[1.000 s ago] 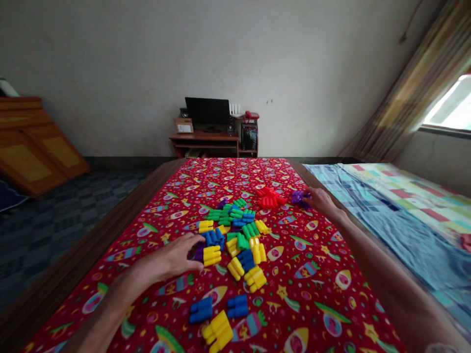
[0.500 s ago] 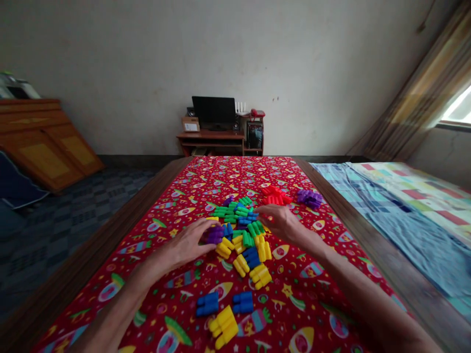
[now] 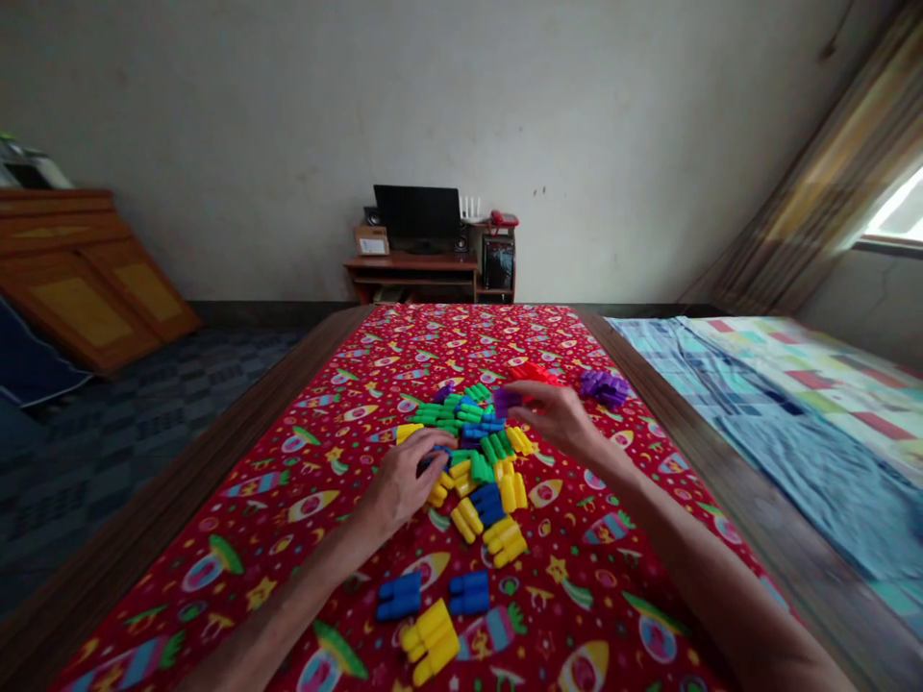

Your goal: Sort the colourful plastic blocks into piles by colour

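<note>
My right hand [image 3: 554, 415] is raised over the far right of a pile of plastic toy blocks, pinching a purple block [image 3: 507, 400] between thumb and fingers. At the pile's left side my left hand [image 3: 405, 476] has its fingers and thumb closed round a blue block [image 3: 436, 458], which they partly cover. The pile has green blocks [image 3: 436, 414], yellow blocks [image 3: 507, 540] and more blue blocks [image 3: 487, 504]. Closer to me lie two blue blocks [image 3: 399, 596] [image 3: 469, 592] and a yellow block [image 3: 431, 642].
Red blocks [image 3: 530, 371] are grouped behind my right hand, with a purple group [image 3: 604, 387] farther right. A red patterned cloth [image 3: 288, 538] covers the table. To the right is a bed [image 3: 814, 432]; a monitor [image 3: 418, 219] stands on a desk by the wall.
The purple block from my left hand's spot is now in my right hand, lifted slightly. My left hand has shifted right onto a blue block.
</note>
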The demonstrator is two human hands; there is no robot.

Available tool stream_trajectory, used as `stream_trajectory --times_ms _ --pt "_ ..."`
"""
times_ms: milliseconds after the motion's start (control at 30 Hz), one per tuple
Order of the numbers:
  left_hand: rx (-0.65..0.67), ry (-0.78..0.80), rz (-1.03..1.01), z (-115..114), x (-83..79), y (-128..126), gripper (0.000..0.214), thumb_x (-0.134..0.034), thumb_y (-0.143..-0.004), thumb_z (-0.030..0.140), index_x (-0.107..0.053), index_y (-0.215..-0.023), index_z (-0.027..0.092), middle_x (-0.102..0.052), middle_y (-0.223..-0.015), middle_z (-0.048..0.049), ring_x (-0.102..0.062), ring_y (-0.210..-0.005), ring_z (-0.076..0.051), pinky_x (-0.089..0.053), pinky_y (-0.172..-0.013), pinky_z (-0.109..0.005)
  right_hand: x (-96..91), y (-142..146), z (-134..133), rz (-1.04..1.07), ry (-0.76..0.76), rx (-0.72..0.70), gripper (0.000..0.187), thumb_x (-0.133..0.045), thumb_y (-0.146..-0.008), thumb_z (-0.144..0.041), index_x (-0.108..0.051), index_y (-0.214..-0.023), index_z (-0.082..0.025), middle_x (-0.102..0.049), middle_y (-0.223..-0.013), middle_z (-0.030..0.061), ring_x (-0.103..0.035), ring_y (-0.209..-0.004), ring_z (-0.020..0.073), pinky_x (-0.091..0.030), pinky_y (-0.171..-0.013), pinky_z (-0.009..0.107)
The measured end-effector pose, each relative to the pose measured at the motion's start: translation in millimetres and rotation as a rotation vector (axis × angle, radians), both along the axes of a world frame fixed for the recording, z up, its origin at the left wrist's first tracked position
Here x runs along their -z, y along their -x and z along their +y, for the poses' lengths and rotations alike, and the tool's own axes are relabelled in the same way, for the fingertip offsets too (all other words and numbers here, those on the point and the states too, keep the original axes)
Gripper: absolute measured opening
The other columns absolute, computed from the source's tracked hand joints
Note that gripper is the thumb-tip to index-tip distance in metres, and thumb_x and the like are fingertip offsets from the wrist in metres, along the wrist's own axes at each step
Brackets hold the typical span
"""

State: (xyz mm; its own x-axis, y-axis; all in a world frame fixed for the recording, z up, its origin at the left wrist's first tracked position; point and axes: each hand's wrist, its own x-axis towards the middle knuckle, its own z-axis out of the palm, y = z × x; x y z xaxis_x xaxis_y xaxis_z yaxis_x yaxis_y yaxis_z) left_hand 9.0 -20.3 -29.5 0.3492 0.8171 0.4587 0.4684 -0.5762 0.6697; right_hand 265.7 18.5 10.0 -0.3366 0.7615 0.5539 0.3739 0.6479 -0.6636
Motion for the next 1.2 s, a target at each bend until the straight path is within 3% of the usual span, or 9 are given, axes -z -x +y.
stream_trajectory --times_ms 67,167,300,433,600,800,1000,1133,1200 --pt "0.013 -0.132 0.134 6.9 0.0 -1.1 0.020 -0.047 -0.090 0.020 -0.067 -0.091 0.020 -0.070 -0.099 -0.0068 -0.067 -0.095 -0.019 -0.055 -0.087 -0.032 -5.7 -35.5 19.7 0.060 0.005 0.270 0.028 -0.066 -0.077 -0.026 -0.074 -0.103 -0.018 -0.076 -0.093 0.0051 -0.070 -0.083 0.0197 -0.055 -0.077 0.032" --pt "-0.003 -0.179 0.297 22.1 8.7 -7.7 0.024 -0.046 -0.091 0.019 -0.069 -0.096 0.019 -0.070 -0.101 -0.0081 -0.066 -0.097 -0.020 -0.053 -0.090 -0.034 -3.4 -94.1 43.6 0.050 0.029 0.650 0.035 -0.066 -0.073 -0.030 -0.075 -0.103 -0.016 -0.076 -0.088 0.0074 -0.069 -0.078 0.0220 -0.054 -0.076 0.035" --pt "-0.056 -0.095 0.510 41.5 17.8 -17.5 0.026 -0.055 -0.089 0.026 -0.068 -0.110 0.018 -0.069 -0.112 -0.0120 -0.064 -0.104 -0.027 -0.050 -0.094 -0.040 14.5 -151.8 56.3 0.022 0.086 0.873 0.043 -0.065 -0.070 -0.033 -0.074 -0.106 -0.012 -0.076 -0.092 0.0107 -0.069 -0.084 0.0252 -0.051 -0.081 0.036" --pt "-0.043 -0.010 0.591 52.8 11.1 -24.6 0.024 -0.064 -0.082 0.024 -0.070 -0.105 0.020 -0.071 -0.108 -0.0102 -0.064 -0.104 -0.027 -0.049 -0.092 -0.038 34.3 -174.4 59.8 0.020 0.144 0.945 0.041 -0.064 -0.070 -0.032 -0.075 -0.104 -0.012 -0.076 -0.090 0.0098 -0.069 -0.085 0.0255 -0.050 -0.082 0.035" --pt "-0.104 0.128 0.571 56.4 -3.6 -30.3 0.017 -0.067 -0.073 0.022 -0.073 -0.089 0.020 -0.071 -0.090 -0.0072 -0.068 -0.087 -0.025 -0.052 -0.080 -0.033 50.6 -184.6 63.3 0.048 0.211 0.961 0.046 -0.062 -0.074 -0.034 -0.072 -0.109 -0.006 -0.075 -0.093 0.0125 -0.069 -0.087 0.0256 -0.050 -0.082 0.033" --pt "-0.147 0.078 0.452 54.6 -15.4 -17.4 0.023 -0.058 -0.079 0.036 -0.071 -0.086 0.018 -0.071 -0.089 -0.0081 -0.067 -0.084 -0.024 -0.051 -0.078 -0.034 56.1 -183.1 61.6 -0.098 0.258 0.968 0.037 -0.054 -0.081 -0.032 -0.076 -0.101 -0.009 -0.076 -0.088 0.0108 -0.069 -0.092 0.0268 -0.049 -0.081 0.032" --pt "-0.135 0.096 0.261 54.8 -25.3 -9.6 0.029 -0.056 -0.078 0.043 -0.069 -0.090 0.020 -0.073 -0.096 -0.0086 -0.068 -0.091 -0.026 -0.051 -0.084 -0.038 48.0 -179.7 54.8 -0.117 0.222 1.002 0.040 -0.049 -0.083 -0.033 -0.077 -0.098 -0.008 -0.076 -0.085 0.0126 -0.069 -0.091 0.0279 -0.048 -0.081 0.033" --pt "-0.099 0.197 0.033 51.3 -29.0 -15.2 0.034 -0.061 -0.074 0.047 -0.063 -0.092 0.018 -0.072 -0.083 -0.0055 -0.069 -0.078 -0.023 -0.054 -0.073 -0.034 24.9 -168.0 52.3 -0.055 0.156 1.031 0.040 -0.048 -0.084 -0.034 -0.076 -0.096 -0.007 -0.075 -0.086 0.0135 -0.068 -0.087 0.0268 -0.049 -0.081 0.032" --pt "-0.106 0.216 -0.063 48.0 -30.0 -21.3 0.035 -0.065 -0.071 0.049 -0.061 -0.088 0.018 -0.070 -0.078 -0.0035 -0.068 -0.074 -0.021 -0.054 -0.067 -0.031 9.0 -145.3 48.3 -0.005 0.094 0.933 0.039 -0.049 -0.085 -0.035 -0.076 -0.096 -0.009 -0.076 -0.089 0.0120 -0.068 -0.086 0.0252 -0.049 -0.080 0.032"
